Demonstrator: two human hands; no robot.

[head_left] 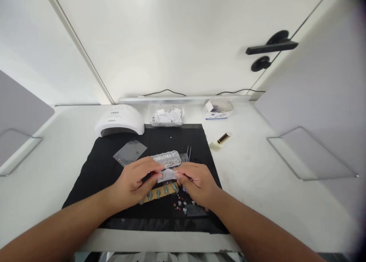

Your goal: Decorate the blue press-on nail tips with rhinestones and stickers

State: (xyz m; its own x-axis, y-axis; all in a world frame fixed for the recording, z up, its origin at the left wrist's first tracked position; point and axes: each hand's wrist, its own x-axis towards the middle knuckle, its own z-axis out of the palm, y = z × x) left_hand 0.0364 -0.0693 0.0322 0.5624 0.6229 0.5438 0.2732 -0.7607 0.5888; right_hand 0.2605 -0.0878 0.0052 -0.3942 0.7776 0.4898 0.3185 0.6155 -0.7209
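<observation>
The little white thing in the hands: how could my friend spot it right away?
Find the black mat on the white table. Near its middle, the left hand and right hand pinch the little white thing between them. Unlike the clear case behind it and the tan strip in front, it is being held.

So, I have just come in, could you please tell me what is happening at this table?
A person holds a small white packet between the fingertips of the left hand and the right hand, above a black mat. Just nearer lies a tan strip bearing glossy greenish pieces. Beyond the fingers is a clear case of tiny decorations, with tweezers beside it. Whether the packet is open, I cannot tell.
</observation>
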